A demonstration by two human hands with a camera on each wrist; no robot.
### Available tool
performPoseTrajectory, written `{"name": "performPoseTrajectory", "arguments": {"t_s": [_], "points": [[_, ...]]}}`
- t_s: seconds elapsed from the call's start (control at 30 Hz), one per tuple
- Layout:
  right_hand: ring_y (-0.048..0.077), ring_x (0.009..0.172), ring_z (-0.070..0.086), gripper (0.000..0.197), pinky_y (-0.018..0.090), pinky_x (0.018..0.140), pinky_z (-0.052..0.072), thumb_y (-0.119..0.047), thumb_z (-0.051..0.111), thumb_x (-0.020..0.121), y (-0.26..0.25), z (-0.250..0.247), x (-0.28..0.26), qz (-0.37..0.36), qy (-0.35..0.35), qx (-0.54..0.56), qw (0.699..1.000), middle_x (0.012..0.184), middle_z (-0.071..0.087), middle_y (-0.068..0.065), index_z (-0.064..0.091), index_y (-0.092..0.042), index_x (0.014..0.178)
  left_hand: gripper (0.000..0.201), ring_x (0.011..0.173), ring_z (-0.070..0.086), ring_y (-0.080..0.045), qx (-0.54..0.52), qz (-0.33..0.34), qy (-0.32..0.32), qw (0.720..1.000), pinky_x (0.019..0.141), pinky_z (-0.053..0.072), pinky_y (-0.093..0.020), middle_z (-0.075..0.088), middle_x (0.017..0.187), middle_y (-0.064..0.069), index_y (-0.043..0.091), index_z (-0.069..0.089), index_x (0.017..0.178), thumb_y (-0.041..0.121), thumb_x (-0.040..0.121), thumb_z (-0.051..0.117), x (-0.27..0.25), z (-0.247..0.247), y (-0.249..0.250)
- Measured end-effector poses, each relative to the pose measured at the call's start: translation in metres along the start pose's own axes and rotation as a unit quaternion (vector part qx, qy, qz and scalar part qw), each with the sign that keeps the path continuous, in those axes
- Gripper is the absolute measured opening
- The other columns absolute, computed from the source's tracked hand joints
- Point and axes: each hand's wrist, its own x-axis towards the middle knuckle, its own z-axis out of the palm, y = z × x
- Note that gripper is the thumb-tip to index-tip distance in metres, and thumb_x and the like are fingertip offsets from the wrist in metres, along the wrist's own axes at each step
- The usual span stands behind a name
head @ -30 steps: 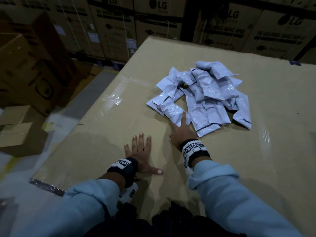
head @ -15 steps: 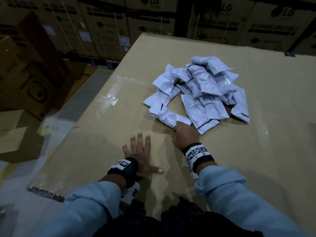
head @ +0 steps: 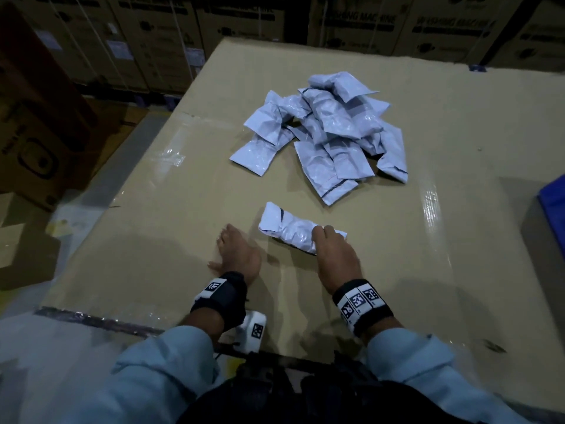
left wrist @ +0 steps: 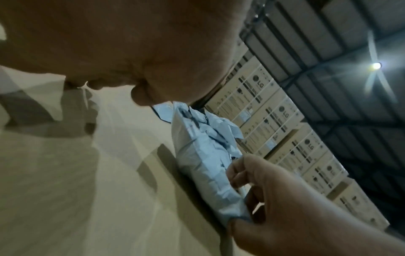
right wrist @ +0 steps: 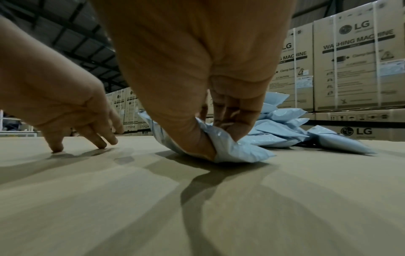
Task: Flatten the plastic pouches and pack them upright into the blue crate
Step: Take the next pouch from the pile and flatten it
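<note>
A crumpled white plastic pouch [head: 287, 229] [left wrist: 203, 164] [right wrist: 232, 147] lies on the cardboard surface [head: 428, 255], apart from the pile. My right hand [head: 328, 240] [right wrist: 219, 135] pinches its near right end between thumb and fingers. My left hand [head: 235, 252] [right wrist: 83, 136] is just left of the pouch, fingers spread, fingertips touching the cardboard, holding nothing. A pile of several white pouches [head: 330, 133] [right wrist: 295, 131] lies farther back. A corner of the blue crate [head: 555, 206] shows at the right edge.
Stacked brown washing-machine cartons [head: 351, 22] [right wrist: 350, 69] wall the far side. Loose cardboard boxes [head: 27, 240] sit on the floor to the left, below the surface's left edge. A strip of shiny tape [head: 431, 203] runs across the cardboard on the right.
My right hand has pulled one pouch out of the pile toward me. My left hand has lifted from flat on the cardboard onto its fingertips and moved toward the pouch.
</note>
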Motion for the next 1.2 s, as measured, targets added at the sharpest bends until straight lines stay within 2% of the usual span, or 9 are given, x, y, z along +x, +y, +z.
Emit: {"name": "performPoseTrajectory", "arguments": {"t_s": [0.13, 0.33, 0.43, 0.53, 0.67, 0.77, 0.9, 1.07, 1.2], "points": [[0.029, 0.083, 0.061, 0.063, 0.034, 0.054, 0.031, 0.007, 0.069, 0.069, 0.017, -0.001, -0.046, -0.013, -0.010, -0.022, 1.000, 0.103, 0.059, 0.006, 0.058, -0.016, 0.127, 0.057, 0.155, 0.016, -0.033, -0.106, 0.102, 0.075, 0.986, 0.122, 0.021, -0.051, 0.012, 0.169, -0.017, 0.007, 0.020, 0.160, 0.026, 0.109, 0.035, -0.033, 0.019, 0.009], [0.034, 0.104, 0.059, 0.070, 0.039, 0.064, 0.049, 0.006, 0.059, 0.078, 0.045, 0.000, -0.113, -0.055, -0.049, 0.027, 0.997, 0.135, 0.055, 0.007, 0.053, -0.022, 0.141, 0.058, 0.157, 0.002, -0.027, 0.085, 0.237, 0.035, 0.967, 0.123, 0.013, -0.055, 0.001, 0.171, -0.009, 0.013, 0.018, 0.161, 0.036, 0.110, 0.033, -0.091, 0.057, 0.024], [0.033, 0.094, 0.060, 0.071, 0.036, 0.059, 0.045, 0.004, 0.064, 0.074, 0.060, 0.005, -0.143, -0.056, -0.054, 0.035, 0.996, 0.133, 0.057, 0.007, 0.058, -0.025, 0.138, 0.062, 0.157, -0.004, -0.028, 0.275, 0.296, 0.001, 0.915, 0.124, 0.004, -0.051, -0.005, 0.171, -0.009, 0.015, 0.006, 0.163, 0.037, 0.110, 0.030, -0.098, 0.085, 0.013], [0.030, 0.095, 0.059, 0.077, 0.035, 0.059, 0.049, 0.001, 0.069, 0.069, 0.071, 0.013, -0.165, -0.051, -0.061, 0.041, 0.996, 0.143, 0.051, 0.002, 0.055, -0.028, 0.138, 0.065, 0.155, 0.015, -0.029, 0.350, 0.398, -0.047, 0.847, 0.123, 0.013, -0.043, 0.012, 0.169, -0.012, 0.011, 0.013, 0.161, 0.025, 0.105, 0.042, -0.098, 0.096, 0.000], [0.029, 0.116, 0.057, 0.073, 0.041, 0.081, 0.057, -0.011, 0.052, 0.084, 0.077, 0.033, -0.168, -0.031, -0.082, 0.048, 0.995, 0.156, 0.034, 0.005, 0.034, -0.014, 0.154, 0.074, 0.151, 0.026, -0.030, 0.293, 0.405, -0.097, 0.861, 0.120, 0.025, -0.043, 0.024, 0.165, -0.012, 0.010, 0.021, 0.160, 0.016, 0.094, 0.055, -0.103, 0.091, -0.006], [0.035, 0.115, 0.055, 0.062, 0.044, 0.086, 0.054, -0.015, 0.053, 0.094, 0.067, 0.033, -0.165, 0.013, -0.055, 0.071, 0.996, 0.145, 0.045, 0.013, 0.036, -0.008, 0.154, 0.085, 0.154, 0.016, -0.033, 0.314, 0.395, -0.103, 0.857, 0.120, 0.022, -0.048, 0.013, 0.167, -0.017, 0.016, 0.013, 0.163, 0.013, 0.090, 0.057, -0.111, 0.093, -0.010], [0.049, 0.150, 0.016, 0.066, 0.052, 0.122, 0.013, -0.032, 0.043, 0.101, 0.054, 0.029, -0.149, 0.017, -0.018, -0.008, 1.000, 0.160, 0.024, 0.032, 0.029, 0.005, 0.154, 0.088, 0.154, 0.011, -0.035, 0.324, 0.379, -0.100, 0.861, 0.119, 0.019, -0.050, 0.007, 0.167, -0.019, 0.019, 0.011, 0.163, 0.018, 0.089, 0.058, -0.116, 0.098, -0.008], [0.041, 0.155, 0.005, 0.069, 0.056, 0.123, 0.016, -0.033, 0.044, 0.105, 0.053, 0.049, -0.146, -0.001, -0.058, 0.043, 0.997, 0.168, 0.009, 0.022, 0.014, -0.006, 0.161, 0.081, 0.154, 0.010, -0.037, 0.315, 0.387, -0.121, 0.858, 0.120, 0.020, -0.054, 0.005, 0.168, -0.018, 0.016, 0.011, 0.163, 0.028, 0.094, 0.053, -0.110, 0.099, -0.014], [0.037, 0.155, 0.006, 0.067, 0.051, 0.124, 0.014, -0.035, 0.039, 0.106, 0.052, 0.049, -0.148, 0.010, -0.064, 0.035, 0.997, 0.168, 0.010, 0.017, 0.012, -0.010, 0.162, 0.076, 0.155, 0.007, -0.036, 0.247, 0.393, -0.134, 0.875, 0.122, 0.015, -0.055, 0.004, 0.169, -0.018, 0.017, 0.013, 0.163, 0.042, 0.091, 0.017, -0.112, 0.096, -0.015]]}}
